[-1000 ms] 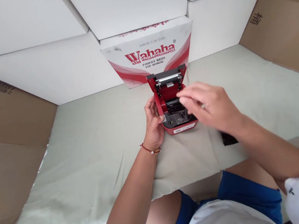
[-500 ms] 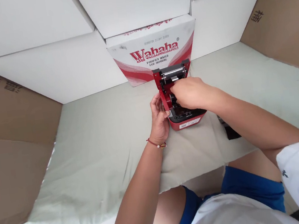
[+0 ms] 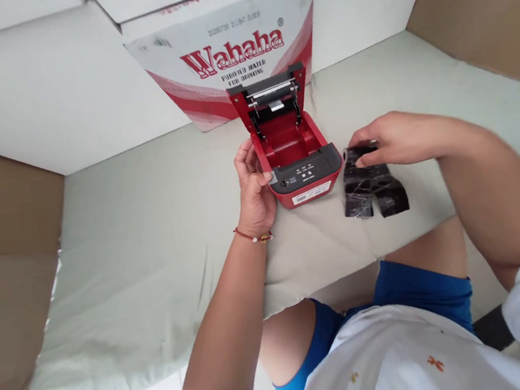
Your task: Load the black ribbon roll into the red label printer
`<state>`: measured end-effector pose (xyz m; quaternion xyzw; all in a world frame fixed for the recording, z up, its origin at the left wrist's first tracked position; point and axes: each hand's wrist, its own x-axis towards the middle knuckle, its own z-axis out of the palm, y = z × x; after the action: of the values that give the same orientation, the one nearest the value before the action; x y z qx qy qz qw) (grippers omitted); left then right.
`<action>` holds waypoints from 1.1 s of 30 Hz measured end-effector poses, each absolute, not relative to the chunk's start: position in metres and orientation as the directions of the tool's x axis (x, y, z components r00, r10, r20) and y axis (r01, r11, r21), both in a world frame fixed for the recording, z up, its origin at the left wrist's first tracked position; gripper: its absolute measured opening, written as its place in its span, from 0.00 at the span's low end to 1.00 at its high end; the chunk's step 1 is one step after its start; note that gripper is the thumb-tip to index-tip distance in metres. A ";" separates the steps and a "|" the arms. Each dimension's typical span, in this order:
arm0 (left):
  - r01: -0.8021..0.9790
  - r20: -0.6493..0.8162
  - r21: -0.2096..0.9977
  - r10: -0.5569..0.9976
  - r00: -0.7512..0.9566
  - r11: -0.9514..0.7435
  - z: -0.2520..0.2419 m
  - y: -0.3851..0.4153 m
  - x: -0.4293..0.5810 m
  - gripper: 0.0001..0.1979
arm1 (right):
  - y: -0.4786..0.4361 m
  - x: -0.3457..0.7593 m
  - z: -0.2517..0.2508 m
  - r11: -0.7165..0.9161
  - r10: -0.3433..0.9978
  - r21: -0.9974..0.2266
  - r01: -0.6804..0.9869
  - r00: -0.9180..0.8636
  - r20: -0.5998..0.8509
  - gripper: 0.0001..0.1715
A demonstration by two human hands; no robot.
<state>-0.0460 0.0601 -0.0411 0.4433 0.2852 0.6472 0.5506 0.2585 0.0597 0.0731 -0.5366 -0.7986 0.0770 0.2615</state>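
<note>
A small red and black printer [image 3: 311, 193] stands on the cloth with its lid [image 3: 270, 97] raised, and its red inner compartment shows. My left hand [image 3: 255, 189] grips the printer's left side, thumb on the front left corner. To the right of the printer, my right hand [image 3: 385, 140] has its thumb and fingers around the upper end of a black, shiny strip [image 3: 360, 197]. The strip lies partly on the cloth, its lower part in two pieces or folds. Whether it is one piece I cannot tell.
A Wahaha water carton [image 3: 234, 50] stands directly behind the printer, against large white boxes [image 3: 17, 87]. Brown cardboard boxes flank the surface at left [image 3: 9, 269] and right [image 3: 491, 14]. The pale green cloth [image 3: 140, 237] ends at a front edge above my legs.
My right hand has come out of the printer and moved right to the black strip. The printer's inside is now uncovered. The camera view has shifted, and my left hand still grips the printer.
</note>
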 end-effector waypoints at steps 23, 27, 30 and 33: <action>-0.337 0.332 0.889 0.943 0.012 -0.309 -0.056 0.073 -0.061 0.37 | 0.068 0.300 0.053 0.277 0.954 -0.309 0.910 -0.299 -0.025 0.38; -0.291 0.307 0.907 0.951 -0.042 -0.305 -0.050 0.064 -0.054 0.35 | 0.070 0.296 0.046 0.225 0.965 -0.292 0.929 -0.254 -0.063 0.31; -0.273 0.306 0.912 0.951 -0.044 -0.306 -0.049 0.061 -0.051 0.38 | 0.074 0.290 0.046 0.262 0.949 -0.224 0.939 -0.293 -0.116 0.31; -0.301 0.315 0.903 0.949 -0.020 -0.306 -0.048 0.060 -0.052 0.38 | 0.074 0.290 0.069 0.207 0.940 -0.120 0.971 -0.231 -0.251 0.21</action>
<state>-0.0523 0.0599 -0.0477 0.4986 0.3248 0.6360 0.4913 0.2898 0.0744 0.0690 -0.6169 -0.7745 0.1263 -0.0614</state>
